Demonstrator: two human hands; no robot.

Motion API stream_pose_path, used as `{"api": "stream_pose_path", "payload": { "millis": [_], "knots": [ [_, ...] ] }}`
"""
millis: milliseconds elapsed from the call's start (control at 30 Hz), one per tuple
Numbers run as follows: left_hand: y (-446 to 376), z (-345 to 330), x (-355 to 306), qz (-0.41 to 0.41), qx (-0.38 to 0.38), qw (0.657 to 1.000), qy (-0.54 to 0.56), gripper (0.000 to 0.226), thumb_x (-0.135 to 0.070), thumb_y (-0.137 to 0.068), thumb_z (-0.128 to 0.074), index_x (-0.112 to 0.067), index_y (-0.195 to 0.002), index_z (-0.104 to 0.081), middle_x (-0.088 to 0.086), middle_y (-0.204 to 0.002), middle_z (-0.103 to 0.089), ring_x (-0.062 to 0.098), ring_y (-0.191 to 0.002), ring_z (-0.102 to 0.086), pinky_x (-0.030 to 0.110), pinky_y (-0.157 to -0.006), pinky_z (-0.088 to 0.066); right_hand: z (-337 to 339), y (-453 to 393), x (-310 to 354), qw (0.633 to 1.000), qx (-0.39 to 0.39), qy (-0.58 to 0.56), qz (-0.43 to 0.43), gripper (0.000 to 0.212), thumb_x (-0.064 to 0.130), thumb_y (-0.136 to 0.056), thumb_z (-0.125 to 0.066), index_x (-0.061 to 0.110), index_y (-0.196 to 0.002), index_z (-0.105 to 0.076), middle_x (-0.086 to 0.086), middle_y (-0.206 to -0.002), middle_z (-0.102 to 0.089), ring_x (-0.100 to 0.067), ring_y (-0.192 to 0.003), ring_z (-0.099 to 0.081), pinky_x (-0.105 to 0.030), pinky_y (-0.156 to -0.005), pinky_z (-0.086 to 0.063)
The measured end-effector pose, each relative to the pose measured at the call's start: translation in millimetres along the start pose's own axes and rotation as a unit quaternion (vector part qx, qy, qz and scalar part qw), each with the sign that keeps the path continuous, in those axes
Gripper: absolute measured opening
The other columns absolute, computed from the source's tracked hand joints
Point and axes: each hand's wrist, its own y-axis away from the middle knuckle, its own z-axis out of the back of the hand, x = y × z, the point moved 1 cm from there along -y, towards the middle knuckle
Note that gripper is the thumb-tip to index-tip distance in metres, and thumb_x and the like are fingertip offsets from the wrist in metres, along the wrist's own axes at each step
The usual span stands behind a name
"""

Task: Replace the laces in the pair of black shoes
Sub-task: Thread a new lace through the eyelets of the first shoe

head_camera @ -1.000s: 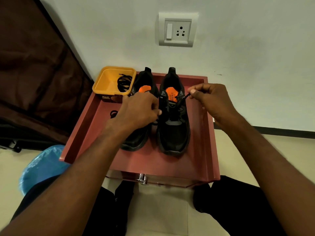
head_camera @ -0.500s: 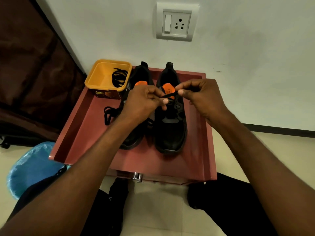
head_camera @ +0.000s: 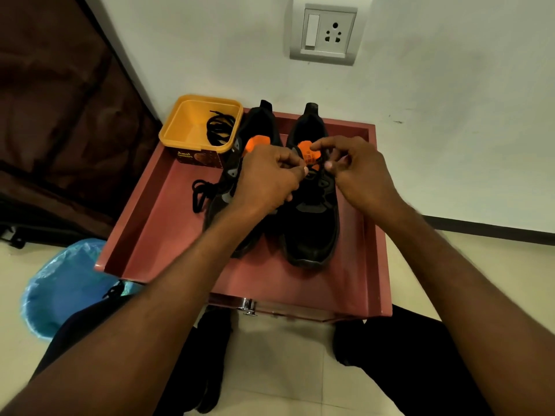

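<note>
Two black shoes stand side by side, toes toward the person, on a reddish tabletop (head_camera: 168, 235) with raised edges, pushed up against a white wall. Both hands work at the throat of the right shoe (head_camera: 312, 223), just below its orange tongue label. The left hand (head_camera: 267, 178) has its fingers curled and pinching one end of a black lace (head_camera: 316, 160); the right hand (head_camera: 357, 172) pinches the other part of that same lace, thumb and forefinger close together. The left shoe (head_camera: 237, 163) lies partly under the left wrist, and a loose black lace (head_camera: 199, 192) trails off it onto the tabletop. A second coil of lace (head_camera: 220, 127) sits in a yellow tub (head_camera: 180, 127) at the far left corner.

By my reading, the step in hand is working a lace at the upper eyelets of the right shoe; whether it is going in or coming out cannot be told. The next move calls for a steady pinch near the lace tip and a straight pull across the tongue, keeping both ends even.
</note>
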Motion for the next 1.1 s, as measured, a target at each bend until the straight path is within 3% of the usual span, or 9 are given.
{"api": "stream_pose_path", "payload": {
  "millis": [67, 133, 267, 433, 633, 767, 867, 967, 1100],
  "knots": [
    [1, -2, 1, -0.055, -0.028, 0.996, -0.072, 0.007, -0.018, -0.092, -0.075, -0.016, -0.091, -0.082, -0.004, -0.064, -0.069, 0.010, -0.056, -0.065, 0.025, -0.057, -0.057, -2, 1, -7, 0.988, 0.068, 0.137, 0.013, 0.062, -0.003, -0.092, -0.059, 0.039, -0.138, -0.062, -0.002, -0.103, -0.051, -0.018, -0.092, -0.052, -0.020, -0.066, -0.039],
    [4, -6, 2, -0.081, -0.018, 0.992, -0.095, 0.008, -0.019, -0.092, -0.074, -0.018, -0.093, -0.082, -0.006, -0.061, -0.066, 0.011, -0.057, -0.063, 0.028, -0.059, -0.058, -5, 6, -10, 0.982, 0.118, 0.148, 0.008, 0.071, -0.005, -0.088, -0.060, 0.037, -0.146, -0.053, -0.004, -0.106, -0.047, -0.022, -0.094, -0.052, -0.028, -0.068, -0.045],
    [7, -9, 1, -0.108, -0.007, 0.983, -0.149, 0.013, -0.022, -0.095, -0.071, -0.019, -0.101, -0.081, -0.006, -0.072, -0.071, 0.009, -0.066, -0.066, 0.034, -0.067, -0.060, -6, 8, -10, 0.985, 0.075, 0.143, 0.052, 0.057, -0.009, -0.078, -0.064, 0.028, -0.121, -0.056, -0.003, -0.107, -0.060, -0.024, -0.088, -0.061, -0.043, -0.069, -0.055],
    [7, -16, 1, -0.118, 0.001, 0.966, -0.232, 0.017, -0.025, -0.097, -0.064, -0.020, -0.098, -0.080, -0.002, -0.081, -0.074, 0.015, -0.073, -0.068, 0.039, -0.070, -0.059, -3, 9, -13, 0.997, 0.040, 0.062, 0.011, 0.052, -0.016, -0.078, -0.062, 0.026, -0.108, -0.061, 0.008, -0.100, -0.067, -0.015, -0.082, -0.069, -0.026, -0.063, -0.054],
    [2, -19, 2, -0.086, 0.027, 0.982, -0.166, 0.012, -0.029, -0.096, -0.069, -0.029, -0.098, -0.080, -0.014, -0.060, -0.062, 0.006, -0.059, -0.061, 0.030, -0.058, -0.053, -1, 12, -18, 0.999, 0.037, 0.019, 0.012, 0.049, -0.013, -0.079, -0.068, 0.029, -0.103, -0.061, 0.008, -0.098, -0.068, -0.010, -0.087, -0.069, -0.026, -0.066, -0.055],
    [-5, -14, 9, -0.043, 0.062, 0.992, -0.102, 0.012, -0.026, -0.096, -0.071, -0.023, -0.087, -0.080, -0.015, -0.043, -0.049, 0.006, -0.041, -0.043, 0.025, -0.049, -0.036, -2, 10, -19, 0.999, 0.043, 0.027, 0.009, 0.051, -0.007, -0.078, -0.070, 0.035, -0.105, -0.059, 0.009, -0.097, -0.068, -0.014, -0.087, -0.069, -0.048, -0.072, -0.059],
    [-4, -12, 9, -0.030, 0.078, 0.990, -0.110, 0.012, -0.026, -0.096, -0.070, -0.024, -0.089, -0.080, -0.017, -0.042, -0.049, 0.004, -0.040, -0.044, 0.021, -0.048, -0.033, -1, 10, -18, 0.998, 0.048, 0.027, 0.013, 0.052, -0.007, -0.078, -0.071, 0.036, -0.104, -0.059, 0.008, -0.098, -0.068, -0.014, -0.084, -0.069, -0.050, -0.071, -0.059],
    [-1, -16, 7, -0.023, 0.061, 0.986, -0.153, 0.010, -0.031, -0.097, -0.069, -0.031, -0.098, -0.079, -0.018, -0.057, -0.060, 0.001, -0.056, -0.057, 0.025, -0.054, -0.043, -3, 10, -16, 0.998, 0.044, 0.031, 0.011, 0.052, -0.009, -0.078, -0.070, 0.034, -0.105, -0.061, 0.009, -0.097, -0.068, -0.013, -0.082, -0.067, -0.049, -0.071, -0.059],
    [9, -26, -1, -0.014, 0.028, 0.971, -0.236, 0.019, -0.030, -0.100, -0.064, -0.033, -0.114, -0.076, -0.005, -0.096, -0.073, 0.020, -0.085, -0.068, 0.034, -0.065, -0.051, -7, 12, -11, 0.998, 0.033, 0.052, 0.016, 0.052, -0.011, -0.076, -0.069, 0.032, -0.105, -0.060, 0.013, -0.099, -0.067, -0.010, -0.086, -0.065, -0.039, -0.069, -0.059]
  ]
}}
